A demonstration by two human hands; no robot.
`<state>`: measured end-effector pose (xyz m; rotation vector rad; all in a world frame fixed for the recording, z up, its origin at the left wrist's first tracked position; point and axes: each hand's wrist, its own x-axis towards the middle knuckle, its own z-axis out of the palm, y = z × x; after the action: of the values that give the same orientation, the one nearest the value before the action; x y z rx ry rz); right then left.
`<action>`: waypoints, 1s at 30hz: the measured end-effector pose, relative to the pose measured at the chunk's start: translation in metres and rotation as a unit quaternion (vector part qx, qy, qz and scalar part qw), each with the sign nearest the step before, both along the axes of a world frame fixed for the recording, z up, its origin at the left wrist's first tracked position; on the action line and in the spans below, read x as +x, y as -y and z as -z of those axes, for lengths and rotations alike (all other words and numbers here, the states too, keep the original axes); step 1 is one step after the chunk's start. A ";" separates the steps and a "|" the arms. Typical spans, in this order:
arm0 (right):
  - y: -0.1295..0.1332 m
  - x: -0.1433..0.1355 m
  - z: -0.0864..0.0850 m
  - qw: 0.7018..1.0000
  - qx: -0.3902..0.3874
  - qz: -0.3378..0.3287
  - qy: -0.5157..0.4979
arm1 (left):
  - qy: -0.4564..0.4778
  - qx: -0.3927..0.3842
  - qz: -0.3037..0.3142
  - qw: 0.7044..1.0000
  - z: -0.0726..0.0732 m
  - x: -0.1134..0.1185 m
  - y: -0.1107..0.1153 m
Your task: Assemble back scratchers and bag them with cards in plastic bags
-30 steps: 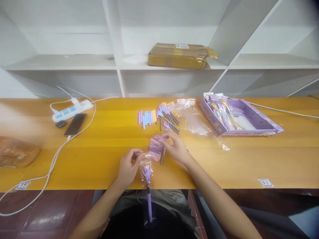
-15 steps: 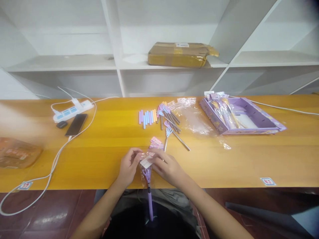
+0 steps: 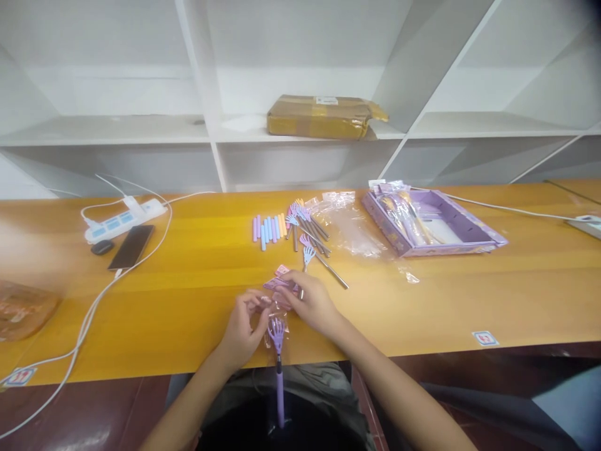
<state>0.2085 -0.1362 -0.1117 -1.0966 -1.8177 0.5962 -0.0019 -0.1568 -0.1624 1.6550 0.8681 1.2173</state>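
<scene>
A purple hand-shaped back scratcher (image 3: pixel 277 335) in a clear plastic bag (image 3: pixel 285 326) points toward me, its purple handle reaching over the table's edge to my lap. My left hand (image 3: pixel 244 326) is closed at the bag's top left, thumb and fingers pinching the plastic. My right hand (image 3: pixel 310 302) is beyond the bag's mouth, with its thumb and forefinger around a pink printed card (image 3: pixel 277 284); the fingers partly cover it. Beyond my right hand lie a blue-headed back scratcher (image 3: pixel 308 254) and several others with metal rods. Several pastel handle tubes (image 3: pixel 268 230) lie in a row.
Clear empty bags (image 3: pixel 350 228) lie beside a purple box (image 3: pixel 441 250) containing bagged back scratchers. At left are a phone (image 3: pixel 131 247), a power strip (image 3: pixel 124 220), white cables and an orange packet (image 3: pixel 25 307). A taped carton (image 3: pixel 319 118) rests on the shelf.
My right hand has moved from the bag's top to the pink cards just beyond it. My left hand stays at the bag. The white card face at the bag's top is no longer visible. The view has shifted.
</scene>
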 end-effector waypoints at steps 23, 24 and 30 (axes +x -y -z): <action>0.000 -0.010 0.015 0.984 -0.070 0.016 -0.165 | 0.231 -0.234 0.127 0.936 -0.016 -0.010 -0.005; 0.000 -0.011 0.016 0.983 -0.066 0.017 -0.169 | 0.241 -0.242 0.123 0.932 -0.017 -0.010 -0.006; 0.001 -0.011 0.013 0.989 -0.019 0.045 -0.142 | 0.257 -0.262 0.136 0.920 -0.022 -0.009 -0.006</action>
<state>0.1980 -0.1375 -0.1251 -1.0555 -1.5100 0.6977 -0.0108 -0.1508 -0.1404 0.9215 0.5418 1.0340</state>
